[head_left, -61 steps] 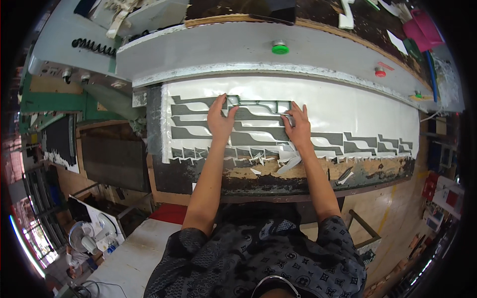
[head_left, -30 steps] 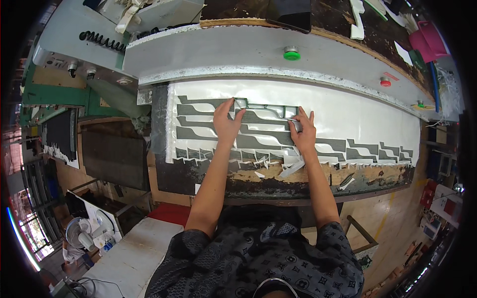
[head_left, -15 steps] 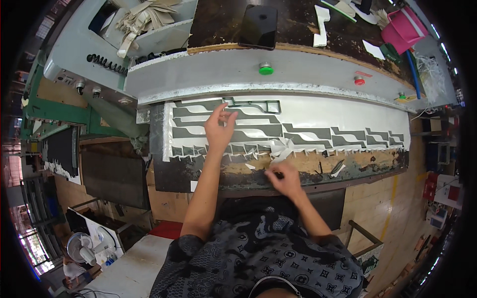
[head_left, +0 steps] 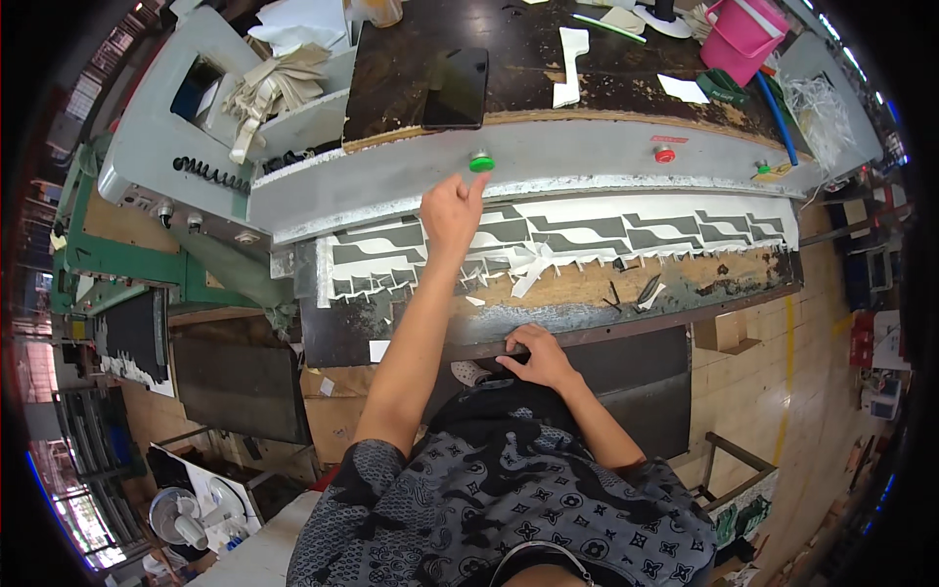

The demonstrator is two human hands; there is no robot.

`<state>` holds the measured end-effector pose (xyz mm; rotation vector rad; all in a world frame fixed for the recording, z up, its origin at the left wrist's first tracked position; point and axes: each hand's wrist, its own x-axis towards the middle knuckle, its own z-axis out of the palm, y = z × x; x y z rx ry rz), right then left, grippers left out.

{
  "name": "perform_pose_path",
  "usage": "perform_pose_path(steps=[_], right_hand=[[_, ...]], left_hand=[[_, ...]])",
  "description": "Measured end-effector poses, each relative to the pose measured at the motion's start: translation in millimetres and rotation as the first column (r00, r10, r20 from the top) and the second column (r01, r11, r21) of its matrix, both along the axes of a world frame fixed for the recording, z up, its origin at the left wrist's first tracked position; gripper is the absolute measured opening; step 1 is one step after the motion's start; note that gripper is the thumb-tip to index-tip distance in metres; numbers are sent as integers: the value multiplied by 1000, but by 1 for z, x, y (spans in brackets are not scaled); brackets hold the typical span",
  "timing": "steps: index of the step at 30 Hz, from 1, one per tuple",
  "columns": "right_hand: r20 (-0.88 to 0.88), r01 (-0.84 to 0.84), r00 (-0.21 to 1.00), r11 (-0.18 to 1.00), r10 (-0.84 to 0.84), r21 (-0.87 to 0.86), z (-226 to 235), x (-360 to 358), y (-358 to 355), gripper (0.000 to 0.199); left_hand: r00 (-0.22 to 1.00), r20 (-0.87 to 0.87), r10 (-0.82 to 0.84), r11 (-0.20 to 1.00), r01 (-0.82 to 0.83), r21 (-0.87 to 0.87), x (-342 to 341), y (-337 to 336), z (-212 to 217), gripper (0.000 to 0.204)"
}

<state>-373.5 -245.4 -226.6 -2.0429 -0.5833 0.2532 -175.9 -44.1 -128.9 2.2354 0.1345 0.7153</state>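
My left hand (head_left: 452, 217) is raised to the front of the grey machine beam (head_left: 577, 147). Its fingers are curled in and its thumb touches the green push button (head_left: 482, 161). Below it lies a white sheet (head_left: 577, 223) with rows of dark grey stepped shapes, which seem to be cut-outs, and a ragged near edge. A twisted white scrap (head_left: 530, 270) sticks out from that edge. By the worn bench's front edge, my right hand (head_left: 540, 358) is loosely bent, thumb apart from the fingers, with nothing visible in it.
On the dark shelf above the beam lie a phone (head_left: 456, 88), a white cut piece (head_left: 571, 67) and a pink bucket (head_left: 743, 37). A red button (head_left: 665, 155) sits farther right on the beam. A dark blade-like tool (head_left: 648, 288) rests on the bench.
My left hand has moved up from the sheet to the green button. My right hand has drawn back to the bench edge. The dark outlined frame on the sheet no longer shows.
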Motion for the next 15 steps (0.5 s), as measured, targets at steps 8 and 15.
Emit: perform_pose_path(steps=[8,15], right_hand=[[105,84,991,996,-79,-41,0,-14,-5,32],[61,205,978,966,-198,-160,3,-21,-10,40]], left_hand=[[873,-339,-350,933,358,-43,-167,57,-82,33],[788,-480,-386,871,482,90,-238,77,-89,42]])
